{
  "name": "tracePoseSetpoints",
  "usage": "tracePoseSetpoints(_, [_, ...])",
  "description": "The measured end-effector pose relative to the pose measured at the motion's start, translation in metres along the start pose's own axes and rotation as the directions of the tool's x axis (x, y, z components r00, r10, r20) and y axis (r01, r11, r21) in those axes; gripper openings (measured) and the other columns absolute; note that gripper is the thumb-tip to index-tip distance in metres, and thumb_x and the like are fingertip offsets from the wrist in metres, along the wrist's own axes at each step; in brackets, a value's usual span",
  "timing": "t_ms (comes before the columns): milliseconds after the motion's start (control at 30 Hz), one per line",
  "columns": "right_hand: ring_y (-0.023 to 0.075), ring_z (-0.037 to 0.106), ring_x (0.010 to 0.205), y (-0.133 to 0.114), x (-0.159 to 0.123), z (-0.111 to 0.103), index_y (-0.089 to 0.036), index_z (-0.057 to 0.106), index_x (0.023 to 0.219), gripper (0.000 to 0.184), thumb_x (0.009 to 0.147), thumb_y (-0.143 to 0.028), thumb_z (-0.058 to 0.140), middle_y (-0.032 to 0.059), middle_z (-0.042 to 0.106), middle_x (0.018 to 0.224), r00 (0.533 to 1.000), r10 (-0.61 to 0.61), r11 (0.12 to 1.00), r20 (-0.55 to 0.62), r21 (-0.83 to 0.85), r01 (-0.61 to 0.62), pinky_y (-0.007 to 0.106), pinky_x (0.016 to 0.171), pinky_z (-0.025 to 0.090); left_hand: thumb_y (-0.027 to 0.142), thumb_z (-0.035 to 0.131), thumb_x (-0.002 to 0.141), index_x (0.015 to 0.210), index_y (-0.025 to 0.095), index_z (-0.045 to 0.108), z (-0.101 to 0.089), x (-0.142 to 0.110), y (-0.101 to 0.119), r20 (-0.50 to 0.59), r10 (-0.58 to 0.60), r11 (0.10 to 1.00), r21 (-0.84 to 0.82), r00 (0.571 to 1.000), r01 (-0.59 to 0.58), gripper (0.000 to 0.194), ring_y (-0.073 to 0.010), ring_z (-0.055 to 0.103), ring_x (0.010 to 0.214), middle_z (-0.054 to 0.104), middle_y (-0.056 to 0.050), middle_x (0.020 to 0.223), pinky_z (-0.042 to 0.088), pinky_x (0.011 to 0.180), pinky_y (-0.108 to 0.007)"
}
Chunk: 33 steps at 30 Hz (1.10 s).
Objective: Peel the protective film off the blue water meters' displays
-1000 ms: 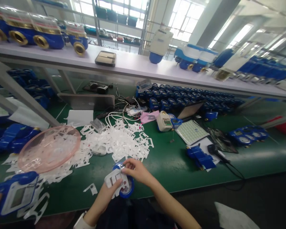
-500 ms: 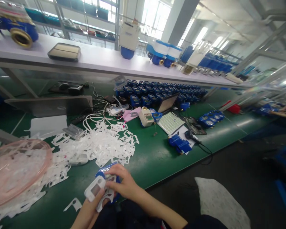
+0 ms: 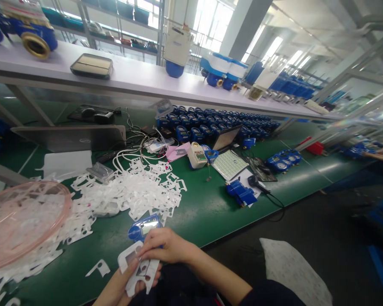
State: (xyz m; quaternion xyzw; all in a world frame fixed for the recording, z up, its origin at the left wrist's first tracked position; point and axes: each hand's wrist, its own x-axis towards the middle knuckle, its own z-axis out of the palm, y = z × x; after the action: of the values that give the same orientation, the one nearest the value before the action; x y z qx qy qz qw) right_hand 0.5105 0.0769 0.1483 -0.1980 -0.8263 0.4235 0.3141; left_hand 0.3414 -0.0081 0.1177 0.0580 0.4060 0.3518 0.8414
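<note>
My left hand [image 3: 127, 276] is closed round a white plastic faceplate [image 3: 121, 260] with a rectangular window and a white die-cut sheet [image 3: 137, 285] with round holes and a notch. My right hand [image 3: 169, 246] pinches the upper edge of these white pieces; its fingertips partly cover them. Just beyond the hands lies a blue meter housing [image 3: 135, 233] with a round blue cap and a clear window, its near side hidden by my right hand. A single white cutout [image 3: 102, 267] rests on the green bench to the left.
A large heap of white cutouts [image 3: 137, 189] spreads beside a pink translucent basin [image 3: 68, 204]. Cables, a laptop [image 3: 67, 139] and a beige device [image 3: 197, 156] sit behind. Blue housings [image 3: 242, 193] and a black handheld scanner [image 3: 254, 182] lie to the right. A shelf [image 3: 130, 72] overhangs the bench.
My right hand has shifted off the blue meter housing and down onto the white pieces, leaving more of the housing in sight. The white sheet has come further into view between my hands.
</note>
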Motion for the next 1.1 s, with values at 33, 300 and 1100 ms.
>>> tracePoseSetpoints(33, [0.0102, 0.061, 0.076, 0.0, -0.001, 0.0, -0.011, 0.068, 0.097, 0.027, 0.089, -0.031, 0.052, 0.0069, 0.067, 0.083, 1.0, -0.016, 0.999, -0.018, -0.043, 0.015, 0.019, 0.071, 0.051, 0.047, 0.069, 0.07, 0.1, 0.012, 0.062, 0.001, 0.0, 0.001, -0.006, 0.007, 1.0, -0.009, 1.0, -0.007, 0.047, -0.0293, 0.068, 0.084, 0.072, -0.016, 0.091, 0.054, 0.08, -0.04])
tracePoseSetpoints(300, [0.0116, 0.063, 0.085, 0.001, -0.002, 0.008, -0.016, 0.063, 0.091, 0.022, 0.093, -0.022, 0.042, 0.0054, 0.07, 0.095, 0.97, -0.225, 0.866, -0.087, -0.474, 0.159, 0.021, 0.072, 0.051, 0.041, 0.072, 0.07, 0.103, 0.014, 0.059, 0.012, -0.002, 0.01, -0.102, 0.096, 0.994, -0.048, 0.99, -0.102, 0.045, -0.0268, 0.067, 0.082, 0.072, -0.011, 0.092, 0.055, 0.079, -0.04])
tracePoseSetpoints(1100, [0.0131, 0.055, 0.068, 0.008, 0.023, 0.007, -0.019, 0.066, 0.086, 0.021, 0.091, -0.027, 0.047, 0.0038, 0.063, 0.077, 0.998, -0.05, 0.872, -0.031, -0.488, 0.029, 0.023, 0.061, 0.042, 0.037, 0.066, 0.077, 0.106, 0.012, 0.056, 0.003, 0.002, 0.025, -0.115, 0.181, 0.983, 0.062, 0.977, -0.175, 0.039, -0.0215, 0.067, 0.077, 0.07, -0.012, 0.09, 0.051, 0.07, -0.03])
